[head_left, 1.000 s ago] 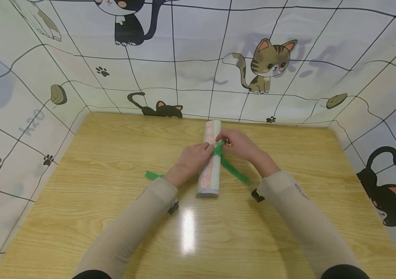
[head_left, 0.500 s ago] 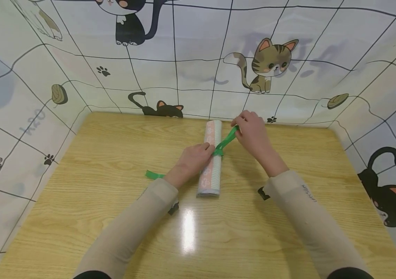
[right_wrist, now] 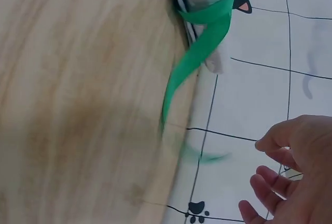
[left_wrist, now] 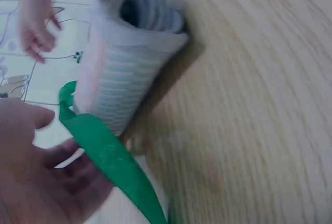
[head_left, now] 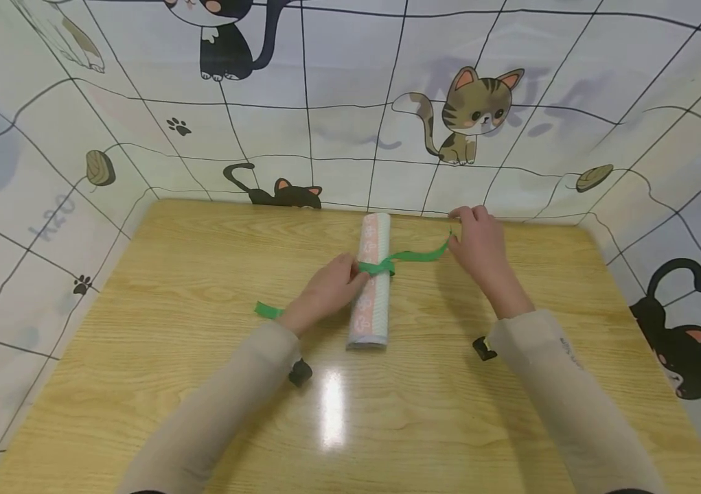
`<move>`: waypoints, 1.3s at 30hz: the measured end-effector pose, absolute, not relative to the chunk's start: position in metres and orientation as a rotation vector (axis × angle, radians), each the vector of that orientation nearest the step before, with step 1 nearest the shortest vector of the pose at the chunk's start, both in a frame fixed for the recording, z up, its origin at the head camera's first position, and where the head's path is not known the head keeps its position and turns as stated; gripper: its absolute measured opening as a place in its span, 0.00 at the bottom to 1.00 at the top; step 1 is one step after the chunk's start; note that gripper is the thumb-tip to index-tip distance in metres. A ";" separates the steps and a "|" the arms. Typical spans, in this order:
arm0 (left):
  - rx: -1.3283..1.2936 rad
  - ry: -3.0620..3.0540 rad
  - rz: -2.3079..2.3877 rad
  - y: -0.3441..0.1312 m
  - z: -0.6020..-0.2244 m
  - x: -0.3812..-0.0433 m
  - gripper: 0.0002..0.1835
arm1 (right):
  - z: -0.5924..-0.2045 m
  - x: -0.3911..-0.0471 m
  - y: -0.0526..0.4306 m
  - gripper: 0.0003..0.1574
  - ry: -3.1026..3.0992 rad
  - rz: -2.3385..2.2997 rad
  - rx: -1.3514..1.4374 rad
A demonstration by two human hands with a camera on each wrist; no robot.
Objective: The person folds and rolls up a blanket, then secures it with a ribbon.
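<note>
A rolled-up cloth (head_left: 375,312), pink and white with a ribbed strip, lies lengthwise on the table. A green ribbon (head_left: 418,256) wraps once around its middle. My left hand (head_left: 325,285) is at the roll's left side, by the ribbon; in the left wrist view its thumb and loosely bent fingers (left_wrist: 72,182) are apart, and the ribbon's left tail (left_wrist: 111,156) runs past them. To the right, my right hand (head_left: 480,247) hangs above the table with thumb and fingers spread. In the right wrist view the ribbon's blurred free end (right_wrist: 207,157) is clear of the fingers (right_wrist: 267,182).
The wooden table (head_left: 202,240) meets a cat-patterned backdrop (head_left: 350,123) at its back and sides. A small black device (head_left: 300,372) sits under the left cuff, and another black device (head_left: 484,348) under the right cuff.
My right hand has drawn the ribbon's tail up and to the right, then let it go. My left hand has slid slightly left, uncovering more of the green band on the roll.
</note>
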State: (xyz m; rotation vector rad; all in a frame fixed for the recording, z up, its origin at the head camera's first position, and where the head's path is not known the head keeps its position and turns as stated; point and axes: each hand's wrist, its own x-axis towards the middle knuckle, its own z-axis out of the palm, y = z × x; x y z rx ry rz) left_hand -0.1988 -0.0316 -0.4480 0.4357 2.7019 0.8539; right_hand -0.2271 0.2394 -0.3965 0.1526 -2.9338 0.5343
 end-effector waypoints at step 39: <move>0.243 2.395 1.248 -0.064 -0.435 -0.210 0.13 | -0.434 -0.235 0.187 0.07 -2.381 2.494 -0.572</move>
